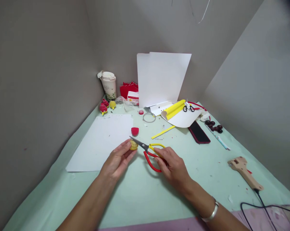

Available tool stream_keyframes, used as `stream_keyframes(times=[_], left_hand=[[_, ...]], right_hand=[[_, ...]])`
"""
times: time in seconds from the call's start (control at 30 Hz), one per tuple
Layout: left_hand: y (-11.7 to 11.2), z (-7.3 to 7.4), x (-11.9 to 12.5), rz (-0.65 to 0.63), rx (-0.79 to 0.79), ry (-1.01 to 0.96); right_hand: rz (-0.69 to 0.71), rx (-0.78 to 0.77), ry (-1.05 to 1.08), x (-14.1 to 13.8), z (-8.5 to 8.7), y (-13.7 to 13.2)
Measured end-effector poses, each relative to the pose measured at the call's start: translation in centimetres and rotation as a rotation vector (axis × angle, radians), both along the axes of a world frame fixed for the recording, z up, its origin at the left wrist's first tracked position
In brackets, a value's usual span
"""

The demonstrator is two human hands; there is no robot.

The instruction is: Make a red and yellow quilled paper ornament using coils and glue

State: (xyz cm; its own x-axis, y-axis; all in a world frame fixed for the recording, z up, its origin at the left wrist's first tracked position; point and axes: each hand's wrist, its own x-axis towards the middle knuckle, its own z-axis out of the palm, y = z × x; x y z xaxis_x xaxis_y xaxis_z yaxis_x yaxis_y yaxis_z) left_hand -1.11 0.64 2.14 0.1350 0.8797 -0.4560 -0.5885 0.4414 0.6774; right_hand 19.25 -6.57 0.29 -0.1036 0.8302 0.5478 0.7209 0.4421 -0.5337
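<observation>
My left hand (pixel 117 160) pinches a small yellow round piece (pixel 133 145) between thumb and fingertips, just above the pale green table cover (pixel 140 192). My right hand (pixel 172 165) grips the handles of scissors (pixel 149 153) with one yellow and one red loop. The closed blades point left and their tip touches the yellow piece. A small red cap-like piece (pixel 135 131) lies just beyond the blade tip.
A white sheet (pixel 101 141) lies at left. A paper cup (pixel 108 85), red and yellow ornaments (pixel 103 107), white card (pixel 162 78), yellow roll (pixel 175 109), small black scissors (pixel 188 108), phone (pixel 199 132), dark beads (pixel 214 125) and glue gun (pixel 245 173) surround the work spot.
</observation>
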Motion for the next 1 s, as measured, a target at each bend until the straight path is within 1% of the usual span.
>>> stream_keyframes(times=[0.13,0.27,0.37,0.57,0.7,0.8,0.9,1.0], left_hand=[[0.0,0.0,0.0,0.006,0.002,0.013],[0.1,0.1,-0.1,0.026,-0.009,0.024],[0.1,0.1,-0.1,0.033,-0.030,0.035],[0.2,0.0,0.0,0.026,-0.026,0.032],[0.3,0.0,-0.1,0.041,-0.021,0.030],[0.3,0.1,0.0,0.044,-0.038,0.040],[0.3,0.2,0.0,0.047,-0.047,0.043],[0.3,0.2,0.0,0.040,-0.048,0.039]], right_hand=[[0.001,0.014,-0.002,-0.2,-0.1,-0.1],[-0.012,0.025,0.057,-0.1,0.0,-0.1],[0.008,0.007,0.032,0.1,0.0,0.0],[0.002,0.028,0.020,0.3,0.3,0.2],[-0.031,0.061,0.024,0.6,0.1,0.3],[-0.003,0.050,-0.003,0.9,0.1,0.4],[-0.005,0.067,0.017,1.2,0.2,0.6],[0.037,0.033,-0.024,1.5,0.4,0.7]])
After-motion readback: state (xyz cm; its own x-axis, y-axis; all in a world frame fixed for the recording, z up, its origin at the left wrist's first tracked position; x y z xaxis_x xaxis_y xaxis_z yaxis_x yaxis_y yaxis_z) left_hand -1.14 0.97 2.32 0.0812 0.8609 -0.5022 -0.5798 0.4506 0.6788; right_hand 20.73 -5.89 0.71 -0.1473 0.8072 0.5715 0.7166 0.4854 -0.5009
